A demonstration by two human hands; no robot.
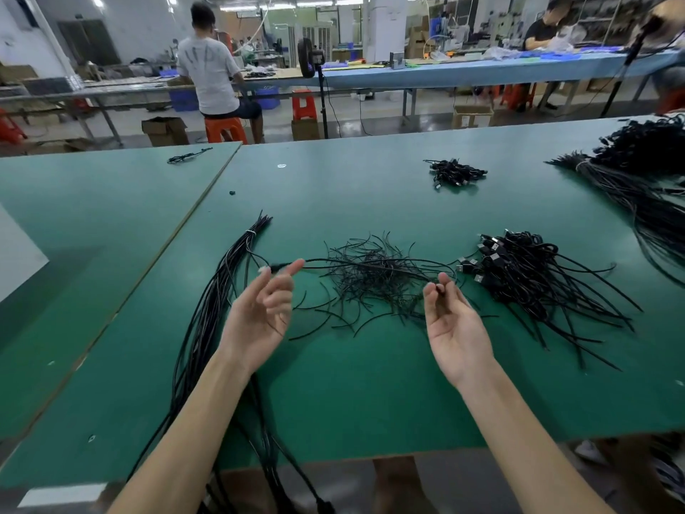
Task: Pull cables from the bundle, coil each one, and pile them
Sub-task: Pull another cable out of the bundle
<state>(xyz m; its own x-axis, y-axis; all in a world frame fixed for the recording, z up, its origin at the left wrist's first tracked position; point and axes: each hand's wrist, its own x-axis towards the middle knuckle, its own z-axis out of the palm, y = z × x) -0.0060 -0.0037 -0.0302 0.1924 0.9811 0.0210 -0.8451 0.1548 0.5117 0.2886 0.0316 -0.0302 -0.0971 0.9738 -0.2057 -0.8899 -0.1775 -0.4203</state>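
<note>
A long bundle of black cables [207, 313], tied with a white band near its far end, lies on the green table [370, 395] at the left and hangs over the near edge. One black cable [370, 262] is stretched between my hands above a heap of short black ties [370, 287]. My left hand [263, 309] pinches one end of it, palm up. My right hand [450, 320] pinches the other end between thumb and fingers. A pile of coiled cables with USB plugs [526, 276] lies just right of my right hand.
A small heap of coiled cables [456, 173] lies farther back. A big mass of black cables [645, 172] fills the far right. A lone cable [187, 156] sits on the left table. People sit at benches beyond.
</note>
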